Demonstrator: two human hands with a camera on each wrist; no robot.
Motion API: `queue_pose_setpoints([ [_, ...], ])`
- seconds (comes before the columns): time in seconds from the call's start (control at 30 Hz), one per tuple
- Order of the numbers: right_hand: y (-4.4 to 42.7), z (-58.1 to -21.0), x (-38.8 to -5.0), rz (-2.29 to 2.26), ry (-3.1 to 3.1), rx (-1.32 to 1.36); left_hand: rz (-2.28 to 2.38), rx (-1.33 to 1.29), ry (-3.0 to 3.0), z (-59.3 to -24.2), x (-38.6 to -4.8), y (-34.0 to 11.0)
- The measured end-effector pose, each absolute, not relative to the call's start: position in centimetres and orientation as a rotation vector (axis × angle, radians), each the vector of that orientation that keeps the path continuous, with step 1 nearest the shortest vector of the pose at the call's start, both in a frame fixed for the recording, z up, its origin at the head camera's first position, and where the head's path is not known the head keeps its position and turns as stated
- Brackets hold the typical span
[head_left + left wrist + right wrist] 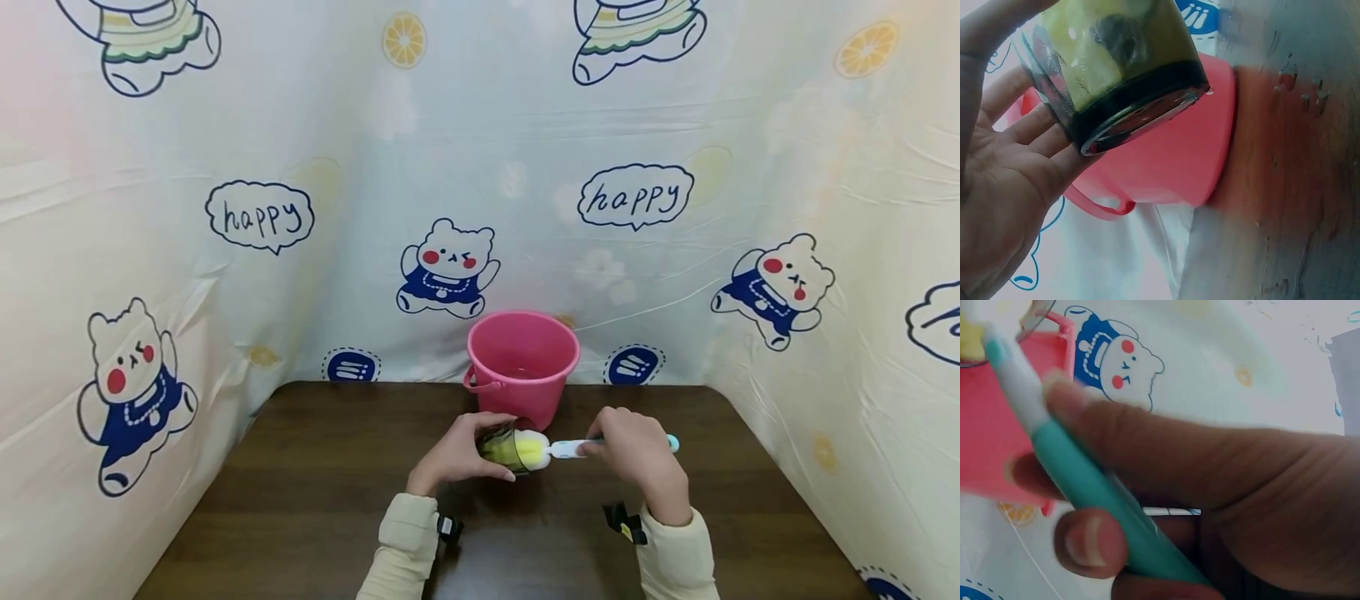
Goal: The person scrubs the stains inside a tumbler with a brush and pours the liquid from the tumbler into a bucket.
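My left hand (457, 454) grips a dark see-through cup (1147, 100), which lies tilted on its side with its mouth toward the right. Inside it sits the yellow and white sponge head (534, 450) of a bottle brush, part of it sticking out past the rim. The fingers and thumb of my right hand (637, 454) are wrapped round the brush's white and teal handle (1094, 478). In the left wrist view the cup's thick dark base faces the camera, and the sponge shows blurred through its wall.
Just behind the hands a pink bucket (521, 400) stands on the brown wooden table (337, 475), its handle hanging at the left. Water drops (1285, 81) dot the tabletop. A printed cloth (510, 125) with bears hangs behind and along both sides.
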State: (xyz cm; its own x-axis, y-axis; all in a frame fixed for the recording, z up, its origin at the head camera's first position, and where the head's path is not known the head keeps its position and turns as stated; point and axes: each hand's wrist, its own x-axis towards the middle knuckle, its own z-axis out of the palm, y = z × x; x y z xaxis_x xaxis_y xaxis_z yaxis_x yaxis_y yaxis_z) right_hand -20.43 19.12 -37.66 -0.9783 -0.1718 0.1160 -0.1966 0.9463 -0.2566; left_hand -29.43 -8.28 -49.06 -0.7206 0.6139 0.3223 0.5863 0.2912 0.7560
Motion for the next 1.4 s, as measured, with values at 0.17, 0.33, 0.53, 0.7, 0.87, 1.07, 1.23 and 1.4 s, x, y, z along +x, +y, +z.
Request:
queue_pose_setpoints([
  [0.17,18.9,-38.1,-21.5,0.348,-2.879,0.381,1.448,1.139,2.519,-48.8,-29.6,-8.7],
  [0.33,18.8,-37.7,-21.2,0.373,-2.861,0.472,1.517,1.128,2.490,-48.7,-29.5,-9.2],
  [0.53,19.4,-37.3,-20.5,0.505,-3.004,0.369,1.530,1.204,2.435,-48.3,-29.3,-8.9],
  [0.7,19.3,-37.5,-20.8,0.378,-2.968,0.300,1.465,1.209,2.454,-48.1,-29.3,-8.4],
  [0.87,18.8,-37.5,-20.7,0.332,-2.889,0.375,1.459,1.169,2.483,-48.5,-29.3,-8.6],
  [1.07,19.0,-37.1,-19.8,0.427,-2.947,0.407,1.507,1.178,2.445,-48.6,-29.3,-8.7],
  [1.23,19.2,-37.4,-19.9,0.462,-3.001,0.345,1.484,1.148,2.447,-48.4,-29.1,-8.6],
  [1.4,19.4,-37.8,-20.5,0.405,-2.937,0.328,1.483,1.130,2.447,-48.5,-29.1,-8.4],
])
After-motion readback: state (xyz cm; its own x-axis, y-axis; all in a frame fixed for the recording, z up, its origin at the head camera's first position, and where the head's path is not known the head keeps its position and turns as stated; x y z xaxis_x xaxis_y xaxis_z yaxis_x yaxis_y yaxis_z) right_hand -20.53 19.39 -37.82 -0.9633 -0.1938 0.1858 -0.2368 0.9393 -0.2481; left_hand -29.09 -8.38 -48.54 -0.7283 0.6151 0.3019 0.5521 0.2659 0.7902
